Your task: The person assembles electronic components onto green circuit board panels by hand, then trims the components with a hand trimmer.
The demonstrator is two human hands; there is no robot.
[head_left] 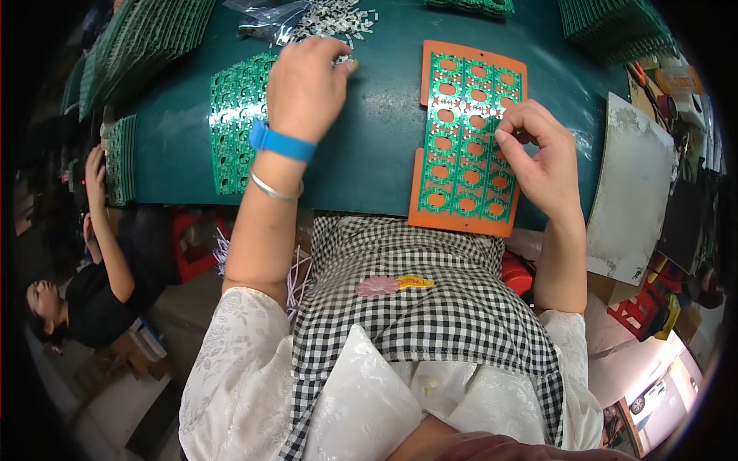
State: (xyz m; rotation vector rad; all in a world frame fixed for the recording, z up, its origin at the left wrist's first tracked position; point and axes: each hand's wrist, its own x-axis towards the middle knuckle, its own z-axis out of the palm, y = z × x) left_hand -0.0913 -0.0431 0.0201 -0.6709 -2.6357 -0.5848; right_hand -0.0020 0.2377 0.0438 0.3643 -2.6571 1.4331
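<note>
As your right hand (542, 154) is placed at two o'clock from the middle of the view, its thumb and index finger come close together over the right edge of a green circuit panel (459, 154). Whether they pinch something, I cannot tell. This panel lies on an orange plate (461, 224) between one and two o'clock. Your left hand (307, 88), at eleven, has thumb and index tips slightly apart beside the pile of small white parts (334, 19); whether it grips one part is not clear.

Around you, the dark green surface (377, 154) carries a second green panel (234, 123) at ten o'clock, and your left wrist and hand stand in front of its right side. A clear plastic bag (269, 19) touches the pile. Tall stacks of panels rise at ten (142, 50) and between one and two (615, 31), while a worn pale board (630, 192) is near three. Another person (100, 300) sits between eight and nine.

About writing, a small yellow badge (415, 282) on your checkered apron (430, 330) bears some letters.

Your right hand hides part of the panel's right edge, a further stack (477, 6) at one is cut off by the upper border, and the outer rim is dark.
</note>
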